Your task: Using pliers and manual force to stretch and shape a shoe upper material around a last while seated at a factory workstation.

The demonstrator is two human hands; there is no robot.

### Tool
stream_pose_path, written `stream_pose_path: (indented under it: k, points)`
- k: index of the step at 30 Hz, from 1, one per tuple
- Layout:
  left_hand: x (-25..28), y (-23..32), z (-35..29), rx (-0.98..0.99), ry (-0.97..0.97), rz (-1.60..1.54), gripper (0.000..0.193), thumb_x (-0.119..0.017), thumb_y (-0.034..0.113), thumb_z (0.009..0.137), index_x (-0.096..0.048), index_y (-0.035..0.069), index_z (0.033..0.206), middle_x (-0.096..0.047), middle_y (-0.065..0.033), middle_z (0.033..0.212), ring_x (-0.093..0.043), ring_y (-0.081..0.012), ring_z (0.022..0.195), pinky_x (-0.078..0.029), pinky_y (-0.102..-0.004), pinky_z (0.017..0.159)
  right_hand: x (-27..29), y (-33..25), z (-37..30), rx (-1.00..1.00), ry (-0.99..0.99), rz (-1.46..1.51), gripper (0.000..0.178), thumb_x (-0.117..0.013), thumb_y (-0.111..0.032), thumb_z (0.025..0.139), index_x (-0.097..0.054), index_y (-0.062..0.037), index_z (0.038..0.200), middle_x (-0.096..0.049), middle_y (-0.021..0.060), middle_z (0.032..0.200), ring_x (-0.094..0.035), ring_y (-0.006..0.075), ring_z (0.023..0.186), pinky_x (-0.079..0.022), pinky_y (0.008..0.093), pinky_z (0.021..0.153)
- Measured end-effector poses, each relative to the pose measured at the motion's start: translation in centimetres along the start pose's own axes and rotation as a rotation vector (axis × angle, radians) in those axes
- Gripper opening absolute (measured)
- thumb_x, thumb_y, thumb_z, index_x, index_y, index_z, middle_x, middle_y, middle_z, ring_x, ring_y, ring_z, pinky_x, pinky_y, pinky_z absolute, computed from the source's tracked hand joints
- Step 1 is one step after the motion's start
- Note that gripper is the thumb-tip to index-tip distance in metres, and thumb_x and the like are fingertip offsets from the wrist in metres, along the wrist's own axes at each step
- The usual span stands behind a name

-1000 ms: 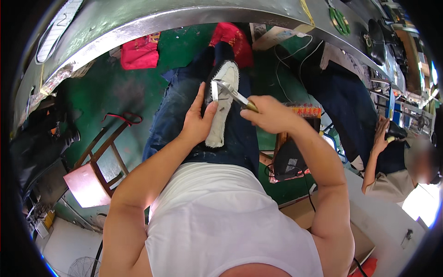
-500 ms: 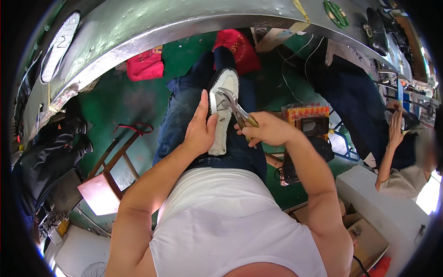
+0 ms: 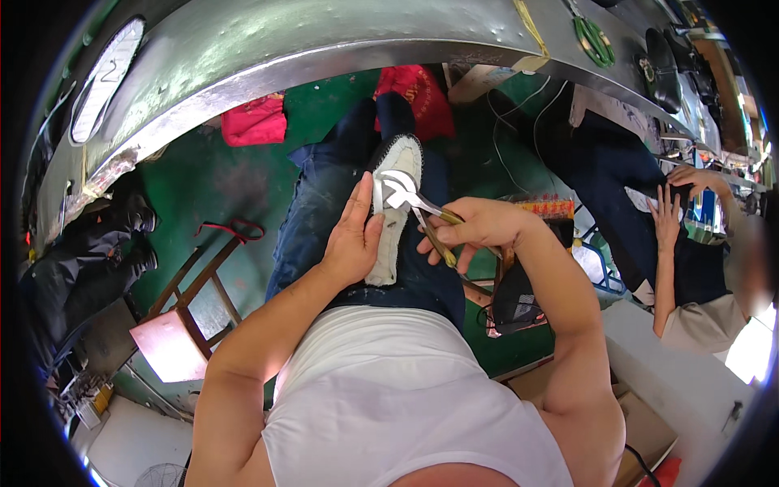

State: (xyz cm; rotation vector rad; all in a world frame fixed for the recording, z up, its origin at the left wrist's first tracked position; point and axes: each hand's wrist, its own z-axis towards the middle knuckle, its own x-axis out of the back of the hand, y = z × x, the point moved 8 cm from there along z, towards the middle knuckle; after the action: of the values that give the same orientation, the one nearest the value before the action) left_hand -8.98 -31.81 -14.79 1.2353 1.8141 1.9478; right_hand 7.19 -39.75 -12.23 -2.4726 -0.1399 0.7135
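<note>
A shoe (image 3: 391,258) lies bottom up along my lap, its pale, rough underside edged by a dark upper with a stitched-looking rim. Along its left side my left hand (image 3: 354,242) is pressed, fingers stretched toward the toe and thumb at the edge, steadying it. My right hand (image 3: 480,226) grips metal pliers (image 3: 422,204) with yellowish handles. The handles stand apart, and the plier head is over the front half of the underside. Whether the jaws pinch any material cannot be made out.
A metal bench (image 3: 341,36) curves across the far side, bearing another sole piece (image 3: 107,77) and green-handled scissors (image 3: 595,42). A wooden stool (image 3: 172,341) stands left. Red bags (image 3: 254,120) lie on the green floor. At right sits a co-worker (image 3: 690,300), hands busy with something dark.
The pliers have turned and their handles have spread wider. My right hand has shifted slightly outward. My left hand stays on the shoe. The co-worker's hands have moved.
</note>
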Motion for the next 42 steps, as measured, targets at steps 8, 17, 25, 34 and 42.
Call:
stream_pose_path:
  k: [8,17,25,34,42]
  points:
    - [-0.1,0.4,0.2,-0.031,-0.023,0.063,0.063,-0.048,0.017,0.1,-0.022,0.016,0.157,-0.029,-0.027,0.155,-0.046,-0.0453,0.131,-0.044,-0.0417,0.104,-1.0,4.8,4.0,0.333,0.464,-0.014,0.025,-0.059,-0.025,0.099,-0.061,-0.0016,0.09,-0.065,0.0037,0.075,-0.061,0.0104,0.065,-0.047,0.0278,0.058]
    - [0.4,1.1,1.4,-0.018,-0.048,0.244,0.054,-0.047,0.024,0.1,-0.034,0.027,0.152,-0.044,-0.0385,0.138,-0.06,-0.0516,0.106,-0.051,-0.0491,0.093,0.9,2.8,-0.2,0.087,0.335,-0.034,0.031,-0.054,-0.025,0.1,-0.058,0.0034,0.111,-0.066,0.0094,0.091,-0.068,0.0172,0.075,-0.055,0.0272,0.053]
    - [-0.2,1.3,1.0,0.023,-0.106,0.268,0.051,-0.045,0.026,0.101,-0.036,0.031,0.15,-0.042,-0.0384,0.14,-0.062,-0.0507,0.104,-0.052,-0.0495,0.092,1.0,-5.2,0.0,0.236,0.615,-0.659,0.047,-0.044,-0.039,0.104,-0.058,0.0014,0.085,-0.062,0.0081,0.07,-0.062,0.0167,0.061,-0.049,0.0329,0.058]
    - [-0.8,1.3,0.2,0.008,-0.121,0.335,0.06,-0.046,0.028,0.1,-0.025,0.021,0.156,-0.038,-0.0344,0.146,-0.063,-0.0494,0.104,-0.052,-0.049,0.091,1.7,-2.5,0.6,0.172,0.611,-0.644,0.05,-0.043,-0.043,0.104,-0.058,0.0023,0.088,-0.066,0.0124,0.076,-0.065,0.02,0.061,-0.052,0.0358,0.06]
    - [-1.2,-1.5,0.4,0.215,-0.029,0.146,0.086,-0.06,0.036,0.094,-0.011,-0.004,0.154,-0.037,-0.0305,0.149,-0.043,-0.0433,0.135,-0.038,-0.0438,0.109,-2.0,-0.3,0.2,0.406,0.784,-1.045,0.037,-0.05,-0.034,0.101,-0.057,0.002,0.095,-0.065,0.028,0.085,-0.063,0.0481,0.083,-0.049,0.0537,0.075]
